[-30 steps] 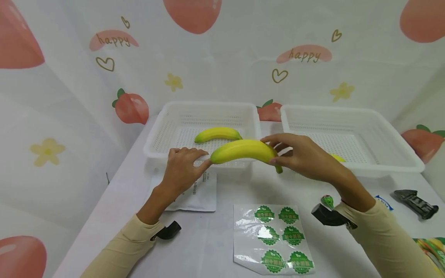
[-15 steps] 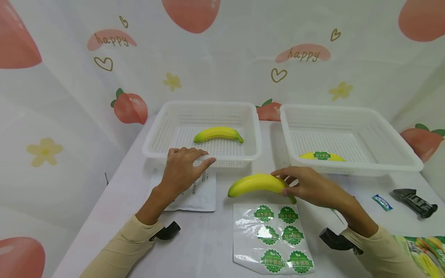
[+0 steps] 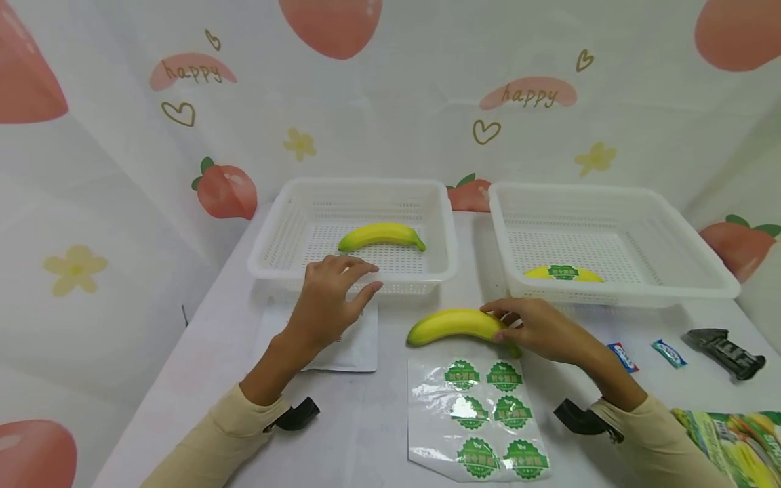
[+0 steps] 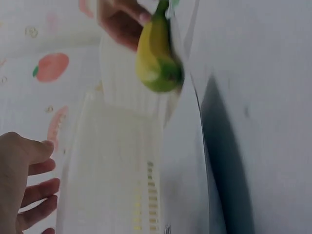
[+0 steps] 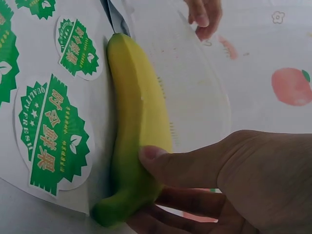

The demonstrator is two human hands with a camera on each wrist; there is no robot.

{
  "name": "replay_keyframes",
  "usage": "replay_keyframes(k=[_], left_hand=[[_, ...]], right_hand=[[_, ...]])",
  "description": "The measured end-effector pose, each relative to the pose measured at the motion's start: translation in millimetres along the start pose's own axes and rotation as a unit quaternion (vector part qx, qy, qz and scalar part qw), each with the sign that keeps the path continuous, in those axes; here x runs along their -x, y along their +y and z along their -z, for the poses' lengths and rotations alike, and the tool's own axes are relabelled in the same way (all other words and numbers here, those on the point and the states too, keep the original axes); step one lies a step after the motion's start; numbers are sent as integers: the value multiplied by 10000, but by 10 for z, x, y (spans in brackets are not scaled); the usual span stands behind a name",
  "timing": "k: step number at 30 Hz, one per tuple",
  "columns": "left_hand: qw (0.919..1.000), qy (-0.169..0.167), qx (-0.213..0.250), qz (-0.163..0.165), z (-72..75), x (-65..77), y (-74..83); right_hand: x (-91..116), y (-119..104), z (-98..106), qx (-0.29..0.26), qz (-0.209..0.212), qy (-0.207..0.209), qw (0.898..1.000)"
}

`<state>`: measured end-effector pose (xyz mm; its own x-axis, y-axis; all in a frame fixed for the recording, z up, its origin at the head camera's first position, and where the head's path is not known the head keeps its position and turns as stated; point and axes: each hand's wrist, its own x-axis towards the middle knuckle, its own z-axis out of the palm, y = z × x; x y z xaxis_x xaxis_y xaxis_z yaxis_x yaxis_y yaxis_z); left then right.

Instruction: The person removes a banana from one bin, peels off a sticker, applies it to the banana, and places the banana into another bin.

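Note:
In the head view my right hand [image 3: 539, 327] pinches a yellow banana [image 3: 454, 324] with green tips near its stem end. The banana lies low along the far edge of a sheet of green round stickers [image 3: 427, 413]. The right wrist view has the thumb [image 5: 183, 168] pressed on the banana's side, fingers behind it. My left hand [image 3: 329, 298], its fingers loosely bent and holding nothing, is over the front rim of the left white basket [image 3: 366, 182]. Inside that basket lies another banana [image 3: 381, 235]. A banana bearing a green sticker [image 3: 563, 272] is in the right white basket [image 3: 616, 188].
A flat white pouch [image 3: 356, 346] lies below the left hand, in front of the left basket. To the right are small wrapped candies [image 3: 669, 354], a black packet [image 3: 726, 352] and a colourful printed bag [image 3: 732, 437]. A patterned cloth hangs behind the baskets.
My right hand has brought the banana down and rightward from the left basket's front to beside the sticker sheet. The left hand has let go of the banana's tip and stayed near the basket.

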<state>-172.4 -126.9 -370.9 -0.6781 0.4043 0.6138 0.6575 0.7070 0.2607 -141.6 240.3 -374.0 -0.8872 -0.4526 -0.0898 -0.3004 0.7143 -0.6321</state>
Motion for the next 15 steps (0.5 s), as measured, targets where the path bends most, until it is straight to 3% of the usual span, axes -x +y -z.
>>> replay_keyframes(k=[3,5,9,12,15], left_hand=[[9986,26,184,-493,-19,14,162],[9964,-225,308,-755,-47,32,280],[9863,-1290,453,-926,-142,95,496],[9705,-2224,460,-811,-213,147,639],[9549,-2860,203,-775,-288,193,756]], right_hand=[[-4,14,-16,12,73,51,10000],[-9,20,-24,29,121,85,9999],[-25,31,-42,29,141,134,9998],[-37,39,-57,23,123,140,9998],[-43,53,-71,22,114,144,9998]])
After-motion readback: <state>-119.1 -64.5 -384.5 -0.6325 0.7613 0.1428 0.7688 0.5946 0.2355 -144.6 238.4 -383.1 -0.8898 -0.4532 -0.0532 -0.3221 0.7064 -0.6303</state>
